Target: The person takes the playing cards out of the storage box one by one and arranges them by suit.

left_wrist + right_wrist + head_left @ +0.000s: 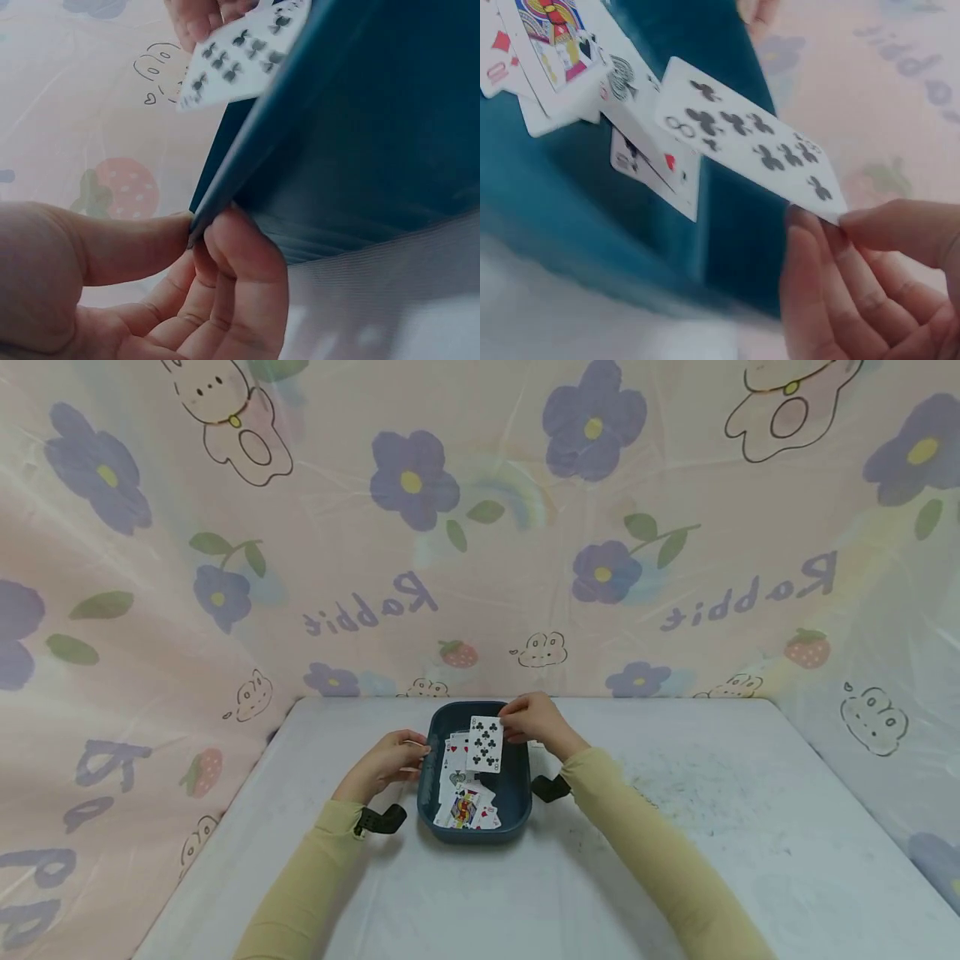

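Below the head view's centre, your right hand (pixel 542 723) pinches the eight of clubs (pixel 485 745) by a corner, its long axis up-down, left of those fingers (pixel 806 277), over the bin (pixel 474 837) your left hand (pixel 384 764) grips.

Stretches flat and white as a table (pixel 810 877), speckled with dark smudges (pixel 690 797) toward three o'clock. Bears a dark blue tub (pixel 474 837) with rounded corners, set near the twelve o'clock edge, its longer sides running twelve to six.
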{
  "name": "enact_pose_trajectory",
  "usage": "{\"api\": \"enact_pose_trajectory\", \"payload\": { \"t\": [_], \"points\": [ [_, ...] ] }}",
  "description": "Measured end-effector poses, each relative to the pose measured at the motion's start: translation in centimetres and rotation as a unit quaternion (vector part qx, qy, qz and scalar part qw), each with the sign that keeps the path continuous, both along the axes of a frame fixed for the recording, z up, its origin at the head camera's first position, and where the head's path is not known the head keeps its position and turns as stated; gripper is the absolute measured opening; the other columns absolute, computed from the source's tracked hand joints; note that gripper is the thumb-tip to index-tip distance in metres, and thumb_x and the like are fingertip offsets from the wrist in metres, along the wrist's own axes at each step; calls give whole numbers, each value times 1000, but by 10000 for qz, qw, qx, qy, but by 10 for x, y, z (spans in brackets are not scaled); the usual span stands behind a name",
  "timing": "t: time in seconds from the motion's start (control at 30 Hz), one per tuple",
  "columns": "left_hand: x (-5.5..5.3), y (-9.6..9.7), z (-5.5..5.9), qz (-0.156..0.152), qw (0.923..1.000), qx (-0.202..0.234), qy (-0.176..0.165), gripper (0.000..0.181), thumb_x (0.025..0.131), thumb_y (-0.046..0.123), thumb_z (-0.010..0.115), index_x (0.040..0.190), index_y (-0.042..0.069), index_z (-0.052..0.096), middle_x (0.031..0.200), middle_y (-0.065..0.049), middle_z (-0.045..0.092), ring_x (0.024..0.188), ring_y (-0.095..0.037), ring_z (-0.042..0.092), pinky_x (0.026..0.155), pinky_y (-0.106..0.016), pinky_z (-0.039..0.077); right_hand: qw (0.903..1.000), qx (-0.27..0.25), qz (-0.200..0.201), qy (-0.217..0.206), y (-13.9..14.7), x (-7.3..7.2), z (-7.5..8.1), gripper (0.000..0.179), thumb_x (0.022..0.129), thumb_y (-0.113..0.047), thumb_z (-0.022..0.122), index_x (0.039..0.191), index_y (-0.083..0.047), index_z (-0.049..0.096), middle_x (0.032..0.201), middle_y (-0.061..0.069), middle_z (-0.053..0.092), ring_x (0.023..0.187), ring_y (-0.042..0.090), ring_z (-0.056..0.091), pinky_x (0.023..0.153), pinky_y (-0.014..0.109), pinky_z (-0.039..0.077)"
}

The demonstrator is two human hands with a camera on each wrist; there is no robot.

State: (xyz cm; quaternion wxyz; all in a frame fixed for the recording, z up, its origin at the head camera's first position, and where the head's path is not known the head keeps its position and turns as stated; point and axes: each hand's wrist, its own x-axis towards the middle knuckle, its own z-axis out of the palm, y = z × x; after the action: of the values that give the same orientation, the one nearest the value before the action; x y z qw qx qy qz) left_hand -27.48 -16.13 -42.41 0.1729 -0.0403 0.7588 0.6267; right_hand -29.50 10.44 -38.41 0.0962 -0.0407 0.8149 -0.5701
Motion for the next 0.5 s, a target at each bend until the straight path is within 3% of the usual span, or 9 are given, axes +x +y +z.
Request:
{"api": "enact_pose_trajectory", "payload": {
  "t": [0.2, 0.5],
  "points": [
    [0, -2, -2, -56, 9998, 203, -5, 26, 95, 6, 56, 118, -4, 48, 97, -13, 60, 79, -20, 59, 64, -30, 51, 9994, -193, -301, -38, 30, -3, 5, 22, 92, -8, 59, 110, 4, 65, 101, 17, 64, 82, 24, 66, 75, 37, 54],
    [1, -7, -3, -345, 9985, 428, -72, 30, 97, 4, 51, 124, -6, 43, 99, -14, 56, 82, -20, 56, 70, -32, 51, 9965, -614, -536, -164, 76, -9, -5, 29, 92, -7, 57, 120, 3, 59, 116, 19, 58, 94, 25, 61, 85, 39, 51]
  ]
}}
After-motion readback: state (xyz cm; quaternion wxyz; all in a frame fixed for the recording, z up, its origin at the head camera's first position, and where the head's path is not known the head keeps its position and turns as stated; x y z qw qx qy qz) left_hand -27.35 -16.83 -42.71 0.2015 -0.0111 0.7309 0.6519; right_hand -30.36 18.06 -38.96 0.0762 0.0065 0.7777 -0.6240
